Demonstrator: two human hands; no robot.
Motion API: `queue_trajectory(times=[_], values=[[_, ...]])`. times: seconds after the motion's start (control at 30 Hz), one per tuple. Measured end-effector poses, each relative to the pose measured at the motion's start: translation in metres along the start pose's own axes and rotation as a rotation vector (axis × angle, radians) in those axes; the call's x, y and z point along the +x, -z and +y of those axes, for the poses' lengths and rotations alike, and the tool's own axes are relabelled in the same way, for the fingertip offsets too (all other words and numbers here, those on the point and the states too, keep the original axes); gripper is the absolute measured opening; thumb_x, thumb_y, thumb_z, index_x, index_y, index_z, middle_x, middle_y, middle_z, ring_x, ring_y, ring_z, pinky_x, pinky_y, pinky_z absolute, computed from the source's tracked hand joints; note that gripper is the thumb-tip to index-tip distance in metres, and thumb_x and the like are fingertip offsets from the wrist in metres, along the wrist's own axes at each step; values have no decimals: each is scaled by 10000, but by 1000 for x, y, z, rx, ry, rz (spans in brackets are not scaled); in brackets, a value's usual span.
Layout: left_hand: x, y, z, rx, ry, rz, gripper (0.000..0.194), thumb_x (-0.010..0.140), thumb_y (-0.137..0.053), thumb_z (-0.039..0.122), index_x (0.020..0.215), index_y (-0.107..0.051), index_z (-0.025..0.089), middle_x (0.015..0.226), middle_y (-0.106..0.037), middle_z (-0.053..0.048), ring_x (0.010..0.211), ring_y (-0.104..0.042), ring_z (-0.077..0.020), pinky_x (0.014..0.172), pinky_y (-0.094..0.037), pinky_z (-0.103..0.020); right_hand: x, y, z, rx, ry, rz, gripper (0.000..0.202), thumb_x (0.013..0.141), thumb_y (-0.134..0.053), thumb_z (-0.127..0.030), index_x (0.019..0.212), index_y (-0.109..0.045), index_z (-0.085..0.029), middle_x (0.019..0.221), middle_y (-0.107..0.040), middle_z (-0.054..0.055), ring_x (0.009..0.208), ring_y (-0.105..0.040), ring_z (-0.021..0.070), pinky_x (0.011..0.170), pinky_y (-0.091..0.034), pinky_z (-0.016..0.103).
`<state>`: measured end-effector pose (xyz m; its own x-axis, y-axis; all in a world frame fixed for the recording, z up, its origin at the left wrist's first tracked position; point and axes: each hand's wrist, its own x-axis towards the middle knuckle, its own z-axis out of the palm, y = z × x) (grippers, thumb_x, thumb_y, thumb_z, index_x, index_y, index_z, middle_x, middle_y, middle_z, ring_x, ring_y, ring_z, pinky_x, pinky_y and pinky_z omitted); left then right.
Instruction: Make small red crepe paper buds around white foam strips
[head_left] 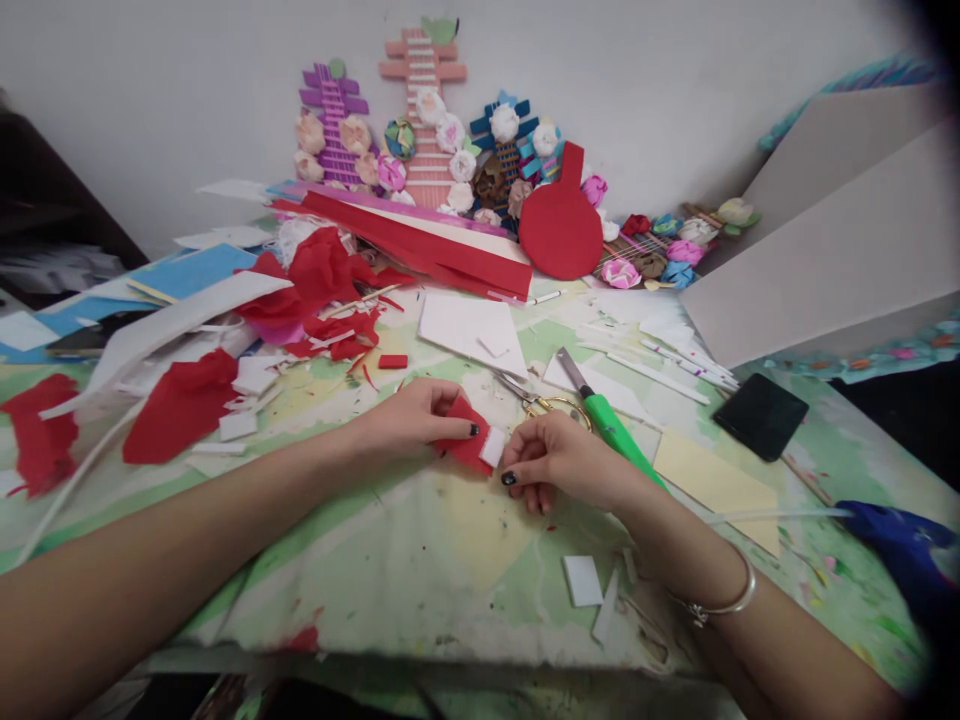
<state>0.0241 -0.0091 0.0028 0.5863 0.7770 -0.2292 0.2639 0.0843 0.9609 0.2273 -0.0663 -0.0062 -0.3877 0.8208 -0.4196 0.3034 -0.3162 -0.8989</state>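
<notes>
Left hand (424,418): thumb and fingers clamped on a small, folded piece of red paper (466,440), which lies above the near middle of the green-and-yellow patterned table cover (360,570). At its right-hand end, one small white rectangular block (492,447).

Right hand (553,462): just beside the block, apart from the left hand, fingers curled; whether its fingertips meet or grip anything cannot be told. On its wrist, one silver-coloured bangle (739,598).

Behind the right hand: one pair of scissors with gold-coloured handles (534,402), partly hidden; one green-handled cutter (615,432), its blade pointing away from the person.

Behind the left hand: one small red rectangular block (393,362). Farther back, one white rectangular sheet (474,332).

Left side: crumpled red paper (322,275) among white scraps.

Nearer the table edge, right of centre: one white square piece (583,581) beside a narrow white sliver (606,606).

Against the wall: one flat red guitar-like shape (561,232), neck upward, beside upright purple (335,125) and pink (429,165) stick constructions bearing paper flowers.
</notes>
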Motion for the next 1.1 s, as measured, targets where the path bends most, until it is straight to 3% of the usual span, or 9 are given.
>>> queue_trajectory(times=[0.13, 0.27, 0.37, 0.5, 0.7, 0.87, 1.0, 1.1], values=[[3, 5, -1, 83, -42, 40, 115, 660, -674, 162, 747, -598, 156, 483, -555, 43, 399, -453, -78, 391, -297, -172, -4, 0, -3, -105, 6, 37, 172, 773, -597, -241, 623, -556, -168, 472, -576, -23, 318, -493, 76, 315, -377, 175], [5, 6, -4, 88, -82, 27, 128, 678, -658, 170, 799, -623, 146, 534, -583, 24, 433, -491, -85, 403, -329, -173, -4, 2, -7, -336, 194, 241, 294, 823, -581, -266, 551, -511, -179, 455, -538, -26, 334, -422, 56, 346, -317, 186], [6, 5, -6, 115, -61, 20, 146, 690, -655, 201, 820, -618, 146, 583, -609, 15, 456, -504, -87, 416, -349, -177, -3, 4, -6, -440, 347, 342, 169, 820, -570, -189, 654, -599, -174, 553, -602, -13, 435, -504, 74, 442, -381, 199], [8, 6, -8, 164, -39, 28, 166, 705, -643, 230, 846, -599, 155, 619, -627, 8, 489, -535, -106, 439, -373, -193, -1, 4, -3, -530, 375, 392, 160, 803, -520, -100, 786, -657, -180, 621, -657, -2, 561, -616, 119, 563, -456, 233], [9, 6, -13, 251, -75, 59, 336, 709, -660, 318, 997, -554, 181, 663, -618, 17, 552, -557, -141, 502, -411, -235, 1, 4, -1, -482, 393, 432, 195, 787, -514, -96, 850, -676, -184, 623, -690, 4, 598, -671, 158, 612, -514, 278], [7, -2, -10, 508, -137, 165, 425, 648, -708, 318, 1023, -554, 190, 669, -566, 35, 646, -549, -172, 594, -410, -266, 0, 3, 0, -295, 367, 439, 71, 781, -604, -201, 741, -649, -162, 595, -699, 37, 575, -695, 181, 592, -553, 290], [5, -6, -8, 577, -157, 188, 412, 654, -694, 291, 1031, -561, 193, 730, -579, 25, 716, -557, -185, 675, -418, -284, -9, 1, -10, -243, 356, 585, 204, 705, -718, -308, 625, -605, -158, 504, -652, 29, 462, -642, 161, 468, -511, 250], [6, -6, -10, 562, -154, 173, 401, 657, -688, 269, 1032, -567, 196, 730, -579, 25, 723, -566, -189, 686, -423, -289, -27, 5, -19, -304, 400, 752, 352, 738, -699, -422, 531, -597, -156, 450, -616, 36, 387, -563, 128, 410, -440, 232]])
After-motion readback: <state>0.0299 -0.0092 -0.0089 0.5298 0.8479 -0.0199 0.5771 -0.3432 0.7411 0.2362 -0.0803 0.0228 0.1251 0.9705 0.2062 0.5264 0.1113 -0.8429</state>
